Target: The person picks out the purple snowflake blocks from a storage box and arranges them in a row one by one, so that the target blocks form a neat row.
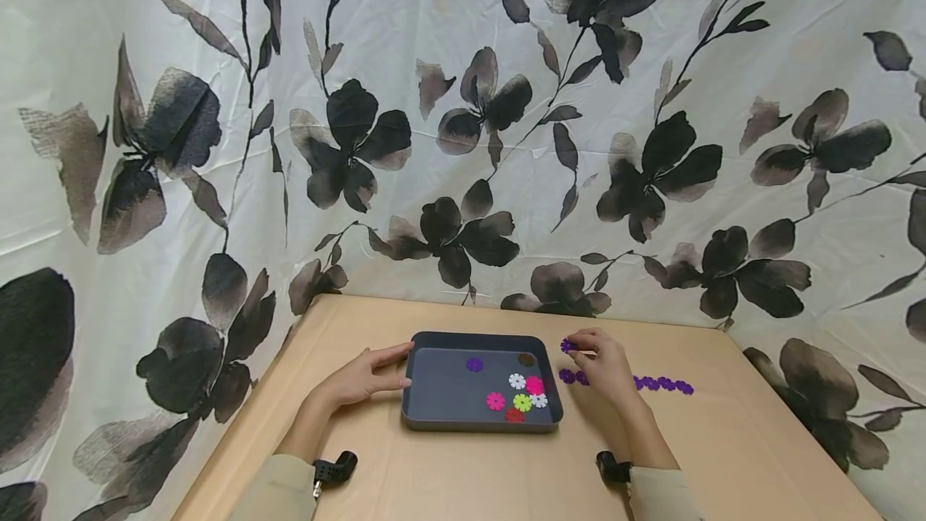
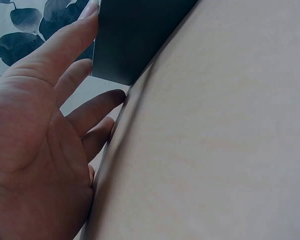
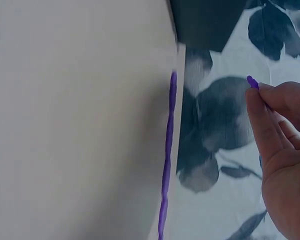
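My right hand (image 1: 606, 368) pinches a purple flower-shaped disc (image 1: 567, 346) between thumb and fingertips, raised over the table to the right of the tray. In the right wrist view the disc (image 3: 252, 82) pokes out edge-on past the fingertips. Below that hand runs a row of linked purple discs (image 1: 666, 384), its middle partly hidden by the hand. My left hand (image 1: 359, 380) rests against the left side of the dark grey tray (image 1: 441, 396), fingers extended. Inside the tray lie one purple disc (image 1: 474, 364) and several pink, white, green, red and brown ones.
A light wood-coloured table (image 1: 434, 473) carries everything. Behind it hangs a white cloth (image 1: 448, 22) printed with dark flowers. Black wrist cameras (image 1: 336, 469) sit on both forearms, close to the table's surface.
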Tool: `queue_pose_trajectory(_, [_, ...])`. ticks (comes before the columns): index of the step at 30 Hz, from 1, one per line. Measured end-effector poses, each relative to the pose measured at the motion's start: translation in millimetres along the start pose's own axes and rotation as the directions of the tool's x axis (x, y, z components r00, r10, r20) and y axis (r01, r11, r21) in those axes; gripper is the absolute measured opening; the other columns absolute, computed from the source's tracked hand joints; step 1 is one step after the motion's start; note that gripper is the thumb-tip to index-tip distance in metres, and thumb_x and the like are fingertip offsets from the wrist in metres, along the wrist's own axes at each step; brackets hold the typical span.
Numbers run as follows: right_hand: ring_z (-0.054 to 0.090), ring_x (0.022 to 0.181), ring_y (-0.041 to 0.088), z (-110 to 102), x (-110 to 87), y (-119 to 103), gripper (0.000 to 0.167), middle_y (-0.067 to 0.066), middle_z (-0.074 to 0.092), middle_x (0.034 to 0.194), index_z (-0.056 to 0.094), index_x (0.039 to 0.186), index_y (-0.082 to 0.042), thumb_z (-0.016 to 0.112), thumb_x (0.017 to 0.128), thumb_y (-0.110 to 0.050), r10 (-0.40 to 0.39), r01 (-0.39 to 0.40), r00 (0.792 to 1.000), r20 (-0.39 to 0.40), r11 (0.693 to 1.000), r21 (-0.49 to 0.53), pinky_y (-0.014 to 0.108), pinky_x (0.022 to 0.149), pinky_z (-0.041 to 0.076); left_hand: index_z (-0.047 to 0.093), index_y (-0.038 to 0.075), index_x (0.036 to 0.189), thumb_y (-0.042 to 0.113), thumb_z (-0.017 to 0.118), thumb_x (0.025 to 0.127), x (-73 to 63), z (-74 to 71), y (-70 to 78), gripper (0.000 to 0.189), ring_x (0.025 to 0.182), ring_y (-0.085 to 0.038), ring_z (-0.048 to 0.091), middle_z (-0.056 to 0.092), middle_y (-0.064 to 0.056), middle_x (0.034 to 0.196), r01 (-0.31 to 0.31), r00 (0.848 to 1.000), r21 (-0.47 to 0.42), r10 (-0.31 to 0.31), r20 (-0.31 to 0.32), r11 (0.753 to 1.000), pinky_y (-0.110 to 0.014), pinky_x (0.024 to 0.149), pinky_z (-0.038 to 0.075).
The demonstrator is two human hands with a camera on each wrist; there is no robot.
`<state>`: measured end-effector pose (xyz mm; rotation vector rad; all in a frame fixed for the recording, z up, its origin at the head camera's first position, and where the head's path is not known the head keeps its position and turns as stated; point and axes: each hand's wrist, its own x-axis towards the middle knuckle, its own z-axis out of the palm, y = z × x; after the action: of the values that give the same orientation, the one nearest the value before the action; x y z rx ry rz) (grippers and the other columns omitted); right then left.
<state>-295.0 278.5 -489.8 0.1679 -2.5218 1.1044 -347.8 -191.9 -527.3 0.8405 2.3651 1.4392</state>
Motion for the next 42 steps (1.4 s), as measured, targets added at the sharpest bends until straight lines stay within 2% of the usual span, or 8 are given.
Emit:
queue_pose_trajectory(8, [0.068, 0.111, 0.038, -34, -9.5, 27, 0.024, 0.019, 0.067, 0.120, 0.074, 0.119, 0.005, 0.072, 0.095, 0.002, 0.005, -0.009, 0.998, -0.058, 0.998, -0.061, 0.042, 0.094, 0.060, 0.043, 0.017, 0.161, 0.029, 0.079, 0.094, -1.2, 1.4, 0.7, 0.077, 0.156, -0.024, 0.034, 0.043, -0.005, 0.164, -0.001, 1.000, 0.007, 0.001, -0.008, 1.000, -0.053, 0.127, 0.026])
queue_pose_trajectory(12, [0.069, 0.108, 0.040, -52, -15.5, 41, 0.023, 0.021, 0.067, 0.118, 0.075, 0.116, 0.006, 0.073, 0.094, 0.003, -0.012, 0.002, 0.994, -0.109, 0.996, -0.088, 0.021, 0.088, 0.061, 0.042, 0.016, 0.161, 0.032, 0.079, 0.094, -2.3, 0.9, 2.3, 0.078, 0.156, -0.025, 0.034, 0.043, -0.005, 0.164, -0.004, 1.000, 0.016, 0.004, -0.015, 1.000, -0.057, 0.131, 0.000])
queue_pose_trajectory(15, [0.070, 0.105, 0.042, -67, -20.4, 50, 0.023, 0.022, 0.067, 0.116, 0.074, 0.116, 0.007, 0.073, 0.093, 0.003, -0.014, -0.005, 0.986, -0.164, 0.993, -0.115, 0.000, 0.081, 0.049, 0.042, 0.015, 0.161, 0.034, 0.079, 0.094, -2.6, 0.8, 3.2, 0.079, 0.156, -0.026, 0.034, 0.043, -0.005, 0.164, -0.013, 1.000, 0.019, 0.013, -0.017, 1.000, -0.065, 0.125, -0.016])
queue_pose_trajectory(19, [0.069, 0.107, 0.043, -86, -28.9, 59, 0.024, 0.023, 0.066, 0.119, 0.073, 0.118, 0.007, 0.072, 0.095, 0.001, 0.040, -0.073, 0.973, -0.227, 0.988, -0.139, -0.007, 0.077, 0.041, 0.041, 0.015, 0.161, 0.034, 0.079, 0.094, -2.6, 1.0, 4.1, 0.079, 0.156, -0.027, 0.034, 0.043, -0.005, 0.164, -0.012, 1.000, 0.023, 0.013, -0.013, 1.000, -0.065, 0.125, -0.017])
queue_pose_trajectory(26, [0.066, 0.109, 0.034, -109, -42.1, 79, 0.028, 0.022, 0.065, 0.127, 0.071, 0.125, 0.004, 0.070, 0.099, -0.007, 0.180, -0.219, 0.947, -0.264, 0.967, -0.127, -0.004, 0.072, 0.044, 0.042, 0.017, 0.161, 0.034, 0.079, 0.093, -2.9, 0.4, 6.0, 0.079, 0.156, -0.025, 0.034, 0.042, -0.004, 0.164, -0.001, 1.000, 0.014, 0.002, -0.015, 1.000, -0.063, 0.126, -0.017])
queue_pose_trajectory(33, [0.056, 0.100, 0.009, -123, -53.7, 97, 0.033, 0.022, 0.065, 0.132, 0.069, 0.131, 0.000, 0.068, 0.102, -0.015, 0.369, -0.406, 0.878, -0.305, 0.911, -0.065, 0.000, 0.068, 0.043, 0.041, 0.015, 0.161, 0.031, 0.078, 0.095, -2.9, 1.9, 4.9, 0.078, 0.156, -0.027, 0.033, 0.041, -0.006, 0.165, -0.006, 1.000, 0.000, 0.006, -0.013, 1.000, -0.063, 0.127, -0.012])
queue_pose_trajectory(38, [0.055, 0.112, 0.024, -126, -61.2, 103, 0.039, 0.021, 0.059, 0.139, 0.061, 0.142, -0.001, 0.061, 0.105, -0.016, 0.515, -0.522, 0.808, -0.287, 0.851, 0.056, 0.012, 0.073, 0.050, 0.041, 0.015, 0.161, 0.029, 0.079, 0.094, -3.9, 2.8, 4.4, 0.078, 0.157, -0.027, 0.032, 0.041, -0.005, 0.165, 0.004, 1.000, -0.027, -0.004, -0.009, 1.000, -0.059, 0.131, 0.007])
queue_pose_trajectory(42, [0.052, 0.124, 0.032, -126, -64.1, 109, 0.043, 0.021, 0.057, 0.143, 0.059, 0.145, -0.004, 0.060, 0.105, -0.019, 0.578, -0.577, 0.765, -0.284, 0.811, 0.097, 0.035, 0.092, 0.049, 0.041, 0.016, 0.161, 0.030, 0.078, 0.095, -3.5, 3.3, 3.5, 0.078, 0.156, -0.027, 0.032, 0.041, -0.004, 0.165, 0.007, 1.000, -0.012, -0.007, -0.014, 1.000, -0.062, 0.129, -0.007])
